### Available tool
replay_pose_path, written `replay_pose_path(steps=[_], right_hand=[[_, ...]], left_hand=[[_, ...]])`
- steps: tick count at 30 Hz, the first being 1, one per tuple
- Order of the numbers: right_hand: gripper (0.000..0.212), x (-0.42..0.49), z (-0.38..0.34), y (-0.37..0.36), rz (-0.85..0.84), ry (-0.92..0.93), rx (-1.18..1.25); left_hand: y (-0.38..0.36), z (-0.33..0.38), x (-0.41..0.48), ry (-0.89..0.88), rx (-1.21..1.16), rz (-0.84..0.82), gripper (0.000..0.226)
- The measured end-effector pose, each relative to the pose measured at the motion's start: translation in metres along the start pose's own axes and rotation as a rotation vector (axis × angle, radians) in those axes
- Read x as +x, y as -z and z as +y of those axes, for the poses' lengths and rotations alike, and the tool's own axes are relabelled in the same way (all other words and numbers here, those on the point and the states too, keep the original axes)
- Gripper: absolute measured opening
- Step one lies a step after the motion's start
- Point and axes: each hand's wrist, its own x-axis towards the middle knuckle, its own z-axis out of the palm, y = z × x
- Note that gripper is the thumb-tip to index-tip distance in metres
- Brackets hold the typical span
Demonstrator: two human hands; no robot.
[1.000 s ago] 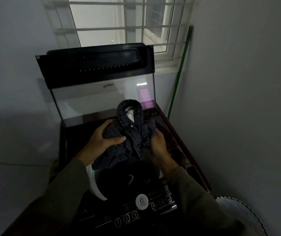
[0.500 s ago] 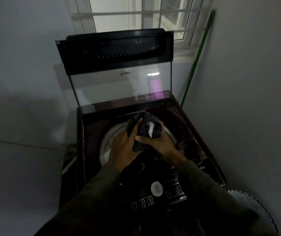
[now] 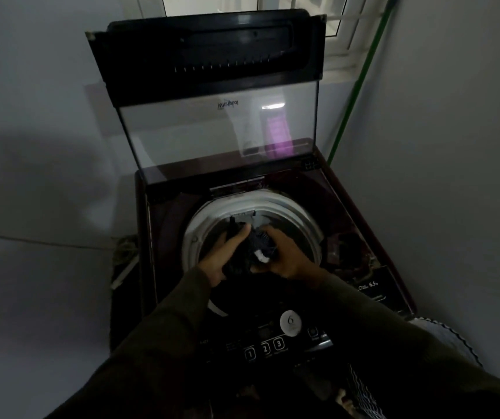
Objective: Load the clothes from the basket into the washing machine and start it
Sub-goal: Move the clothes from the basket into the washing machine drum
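Loading step: garment going into the drum.
Left hand [image 3: 223,255] and right hand [image 3: 285,257] grip the dark garment [image 3: 253,247] between them over the drum [image 3: 297,213]; letting go comes next, I'd say.

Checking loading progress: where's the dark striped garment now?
Head view, centre: dark striped garment held between left hand and right hand, within the washing machine's white round drum opening.
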Motion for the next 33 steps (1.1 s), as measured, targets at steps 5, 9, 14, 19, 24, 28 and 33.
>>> replay_pose_path(steps=[5, 9, 14, 19, 24, 28, 33], right_hand=[[0.08, 0.009, 0.015, -0.012, -0.111, -0.182, -0.385], [0.07, 0.011, 0.031, -0.018, -0.141, -0.316, -0.551], [0.064, 0.013, 0.039, -0.023, -0.117, -0.42, -0.52], [0.064, 0.019, 0.043, -0.015, -0.079, -0.419, -0.474], [0.064, 0.004, 0.042, 0.0, -0.064, -0.331, -0.473], [0.058, -0.022, 0.037, 0.016, 0.137, -0.222, -0.57], [0.063, -0.056, 0.042, 0.043, 0.341, -0.097, -0.685]], left_hand=[[-0.01, -0.034, 0.026, -0.051, 0.046, 0.122, 0.054], [-0.017, -0.062, 0.048, -0.163, 0.266, 0.197, 0.052], [-0.016, -0.08, 0.063, -0.164, 0.495, 0.129, 0.057], [-0.014, -0.081, 0.06, -0.14, 0.756, 0.018, 0.06], [-0.014, -0.071, 0.051, -0.227, 1.283, 0.032, 0.067], [-0.034, -0.051, 0.033, -0.479, 1.526, 0.124, 0.066], [-0.08, -0.033, 0.02, -0.746, 1.623, 0.174, 0.067]])
